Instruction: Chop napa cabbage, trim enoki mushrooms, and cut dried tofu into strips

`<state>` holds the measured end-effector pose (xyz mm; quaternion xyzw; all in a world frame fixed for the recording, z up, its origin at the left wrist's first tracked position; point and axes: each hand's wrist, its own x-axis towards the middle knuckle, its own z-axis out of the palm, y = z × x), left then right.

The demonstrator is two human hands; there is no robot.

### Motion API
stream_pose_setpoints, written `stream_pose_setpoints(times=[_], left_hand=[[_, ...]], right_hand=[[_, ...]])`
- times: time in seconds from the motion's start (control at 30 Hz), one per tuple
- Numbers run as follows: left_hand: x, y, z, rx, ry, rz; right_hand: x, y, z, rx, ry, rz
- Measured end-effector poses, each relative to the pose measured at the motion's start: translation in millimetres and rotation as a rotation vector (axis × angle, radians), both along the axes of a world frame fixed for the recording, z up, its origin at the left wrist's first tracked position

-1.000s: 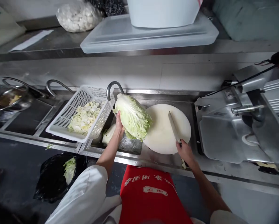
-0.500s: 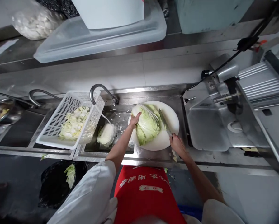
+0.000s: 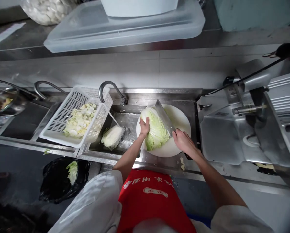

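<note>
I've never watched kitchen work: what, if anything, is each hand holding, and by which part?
The right hand holds the knife by its handle. The left hand touches the cabbage on the side away from the knife.

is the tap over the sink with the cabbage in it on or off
On: a thin stream of water runs from the tap down toward the cabbage in the sink.

On my red apron (image 3: 157,210), at the bottom centre of the frame, an arching row of white Chinese characters (image 3: 137,182) runs across the cloth. Just below that row in the frame sits a pale, elongated badge (image 3: 156,192) bearing small red marks. I can't make out the wording of either with certainty.
</note>
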<state>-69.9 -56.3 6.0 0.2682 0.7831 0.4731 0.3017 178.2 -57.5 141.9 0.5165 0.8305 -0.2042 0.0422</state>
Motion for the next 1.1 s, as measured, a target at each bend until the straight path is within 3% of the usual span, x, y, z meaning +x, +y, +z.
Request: stream_pose_setpoints(times=[0.13,0.37,0.6,0.83,1.1], left_hand=[[1.1,-1.3,-2.1,0.061,0.009,0.024],[-5.7,3.5,-1.1,0.159,0.017,-0.077],[-5.7,8.1,-1.3,0.119,0.022,-0.109],[-4.6,3.5,1.9,0.152,0.006,-0.112],[-5.5,2.2,4.7,0.127,0.047,-0.122]], right_hand=[[-28.9,5.1,16.7,-0.003,-0.022,0.135],[-45.3,5.8,23.5,0.009,-0.219,0.168],[-83.6,20.6,10.9,-0.001,-0.263,0.192],[-62.6,26.5,19.7,-0.108,-0.294,0.133],[-53.7,8.2,-2.6,-0.08,-0.312,0.109]])
